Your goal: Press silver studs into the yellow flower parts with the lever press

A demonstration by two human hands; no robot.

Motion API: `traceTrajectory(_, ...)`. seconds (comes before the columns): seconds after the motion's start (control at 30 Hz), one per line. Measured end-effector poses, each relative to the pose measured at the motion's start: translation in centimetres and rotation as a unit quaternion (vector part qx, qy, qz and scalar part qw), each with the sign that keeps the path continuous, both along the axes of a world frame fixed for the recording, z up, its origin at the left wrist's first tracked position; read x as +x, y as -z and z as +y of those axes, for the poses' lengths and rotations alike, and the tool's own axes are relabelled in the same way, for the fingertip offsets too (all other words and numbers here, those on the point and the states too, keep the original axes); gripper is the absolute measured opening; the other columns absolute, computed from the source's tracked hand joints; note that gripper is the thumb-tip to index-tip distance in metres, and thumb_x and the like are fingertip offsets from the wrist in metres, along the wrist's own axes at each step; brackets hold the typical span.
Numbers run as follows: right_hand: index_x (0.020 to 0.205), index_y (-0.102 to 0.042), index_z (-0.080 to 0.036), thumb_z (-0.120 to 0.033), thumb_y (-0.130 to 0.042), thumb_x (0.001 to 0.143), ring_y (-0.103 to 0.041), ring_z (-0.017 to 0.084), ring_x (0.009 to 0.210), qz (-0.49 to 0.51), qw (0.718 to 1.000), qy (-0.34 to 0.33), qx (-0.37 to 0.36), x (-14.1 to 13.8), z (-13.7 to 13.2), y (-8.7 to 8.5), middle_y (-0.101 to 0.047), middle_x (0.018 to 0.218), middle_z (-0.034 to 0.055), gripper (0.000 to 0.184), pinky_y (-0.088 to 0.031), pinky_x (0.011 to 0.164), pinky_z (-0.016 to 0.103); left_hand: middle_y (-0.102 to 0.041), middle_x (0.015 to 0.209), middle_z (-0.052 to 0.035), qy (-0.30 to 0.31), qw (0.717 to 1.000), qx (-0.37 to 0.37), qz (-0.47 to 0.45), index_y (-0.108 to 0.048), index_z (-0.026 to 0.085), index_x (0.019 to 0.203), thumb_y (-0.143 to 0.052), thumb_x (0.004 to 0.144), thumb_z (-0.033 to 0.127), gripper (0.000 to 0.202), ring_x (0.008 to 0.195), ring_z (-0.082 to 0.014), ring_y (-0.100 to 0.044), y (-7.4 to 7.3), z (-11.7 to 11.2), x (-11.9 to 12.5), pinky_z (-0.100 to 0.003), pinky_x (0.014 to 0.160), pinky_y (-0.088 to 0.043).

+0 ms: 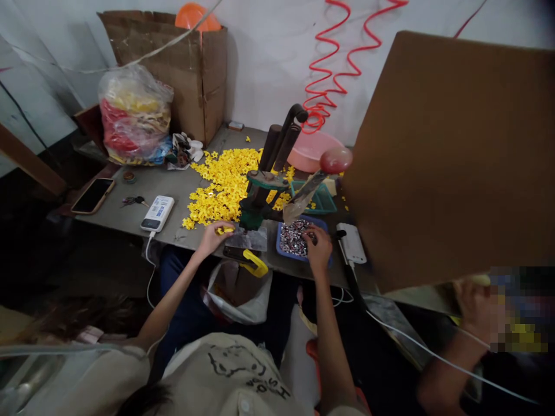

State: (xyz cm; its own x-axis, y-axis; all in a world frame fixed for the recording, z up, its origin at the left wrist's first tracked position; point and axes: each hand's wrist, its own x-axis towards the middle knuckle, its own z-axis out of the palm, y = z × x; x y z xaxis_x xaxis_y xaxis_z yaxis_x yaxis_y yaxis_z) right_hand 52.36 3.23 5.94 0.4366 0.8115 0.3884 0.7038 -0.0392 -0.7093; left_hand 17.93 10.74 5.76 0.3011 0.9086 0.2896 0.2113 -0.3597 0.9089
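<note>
My left hand point(214, 238) is closed on a small yellow plastic piece point(225, 230) at the table's front edge, left of a hand press point(260, 196). My right hand point(319, 247) reaches into a blue tray point(278, 247) of small shiny metal-looking parts point(293, 237), its fingers bent down among them; whether they pinch one is too small to see. The press has a green base and a lever with a red ball knob point(336, 160). A heap of yellow plastic pieces point(225, 179) lies behind my left hand.
A large cardboard panel point(451, 156) stands at right, with another person's arm point(455, 352) beyond it. A pink basin point(315, 151) and green tray point(323, 199) sit behind the press. A power bank point(157, 214) and phone point(93, 195) lie left. An open white bag point(255, 300) hangs below.
</note>
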Motion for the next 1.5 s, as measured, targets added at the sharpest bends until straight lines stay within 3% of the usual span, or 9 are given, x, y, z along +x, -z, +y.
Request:
traceTrajectory(0.27,0.091,-0.073,-0.016,-0.046,-0.059,0.078,-0.064,0.021,0.079,0.128,0.991,-0.044,0.003,-4.9,-1.7,-2.2,-0.073,0.092,0.0108,0.036,-0.048,0.074,0.032,-0.068,0.115,-0.0083,-0.006,0.987,0.129,0.094,-0.076,0.024,0.1,-0.063,0.09,0.029,0.017,0.108,-0.0235,-0.063,1.6,-2.8,1.5,-0.04,0.096,-0.05)
traceTrajectory(0.37,0.084,-0.07,-0.017,-0.043,-0.063,0.075,-0.063,0.019,0.076,0.19,0.977,-0.1,-0.01,-8.7,-2.2,-3.0,-0.072,0.083,0.0077,0.029,-0.047,0.068,0.029,-0.07,0.113,-0.0087,-0.027,0.994,0.099,0.036,-0.075,0.022,0.1,-0.063,0.09,0.032,0.018,0.103,-0.0224,-0.065,1.9,-3.1,1.3,-0.037,0.092,-0.052)
traceTrajectory(0.5,0.076,-0.067,-0.018,-0.042,-0.064,0.074,-0.063,0.019,0.074,0.241,0.954,-0.177,-0.038,-13.7,-1.6,-3.2,-0.07,0.078,0.0054,0.024,-0.046,0.066,0.027,-0.072,0.114,-0.0085,-0.063,0.998,0.027,0.013,-0.064,0.021,0.122,-0.072,0.083,0.033,0.042,0.086,-0.0199,-0.067,2.2,-2.6,0.8,-0.032,0.08,-0.053)
traceTrajectory(0.67,0.075,-0.068,-0.019,-0.039,-0.061,0.078,-0.061,0.017,0.07,0.219,0.955,-0.195,-0.041,-17.5,-0.2,-2.5,-0.071,0.081,0.0045,0.022,-0.045,0.065,0.028,-0.075,0.101,-0.0087,-0.066,0.996,0.007,0.064,-0.073,0.019,0.105,-0.076,0.078,0.035,0.031,0.082,-0.0222,-0.068,2.2,-2.1,0.4,-0.033,0.076,-0.053)
traceTrajectory(0.87,0.08,-0.073,-0.021,-0.037,-0.056,0.088,-0.062,0.02,0.079,0.102,0.987,-0.116,-0.042,-18.9,0.6,-1.6,-0.071,0.086,0.0058,0.024,-0.044,0.074,0.03,-0.072,0.106,-0.0099,-0.04,0.995,0.063,0.063,-0.074,0.02,0.099,-0.073,0.081,0.042,0.028,0.102,-0.0257,-0.064,2.3,-2.3,0.6,-0.041,0.094,-0.049)
traceTrajectory(1.03,0.085,-0.075,-0.021,-0.035,-0.056,0.091,-0.062,0.021,0.084,0.055,0.992,-0.096,-0.052,-19.2,0.8,-1.3,-0.071,0.089,0.007,0.024,-0.043,0.076,0.03,-0.068,0.103,-0.0079,-0.02,0.995,0.074,0.057,-0.064,0.021,0.123,-0.067,0.087,0.04,0.041,0.089,-0.0204,-0.062,2.8,-2.1,0.7,-0.034,0.084,-0.05)
traceTrajectory(1.13,0.087,-0.075,-0.021,-0.031,-0.057,0.092,-0.061,0.021,0.086,0.031,0.994,-0.086,-0.058,-19.4,0.7,-1.5,-0.071,0.092,0.0072,0.021,-0.042,0.075,0.03,-0.066,0.107,-0.0084,0.008,0.989,0.113,0.095,-0.063,0.022,0.125,-0.061,0.092,0.035,0.036,0.096,-0.021,-0.061,2.6,-1.8,0.6,-0.034,0.087,-0.048)
traceTrajectory(1.33,0.087,-0.074,-0.022,-0.029,-0.057,0.093,-0.058,0.022,0.089,-0.005,0.996,-0.055,-0.068,-20.0,0.6,-1.7,-0.069,0.094,0.0078,0.02,-0.039,0.075,0.031,-0.068,0.103,-0.0086,0.028,0.97,0.14,0.197,-0.067,0.02,0.109,-0.072,0.084,0.034,0.029,0.099,-0.0253,-0.061,0.9,-1.1,0.1,-0.038,0.088,-0.046)
traceTrajectory(1.5,0.087,-0.073,-0.023,-0.034,-0.056,0.093,-0.057,0.021,0.089,-0.013,0.996,-0.057,-0.062,-20.1,0.5,-1.3,-0.068,0.096,0.0072,0.021,-0.038,0.075,0.031,-0.068,0.103,-0.0089,0.082,0.96,0.115,0.243,-0.069,0.022,0.115,-0.07,0.083,0.025,0.032,0.095,-0.0242,-0.063,-1.0,-0.4,0.1,-0.036,0.087,-0.047)
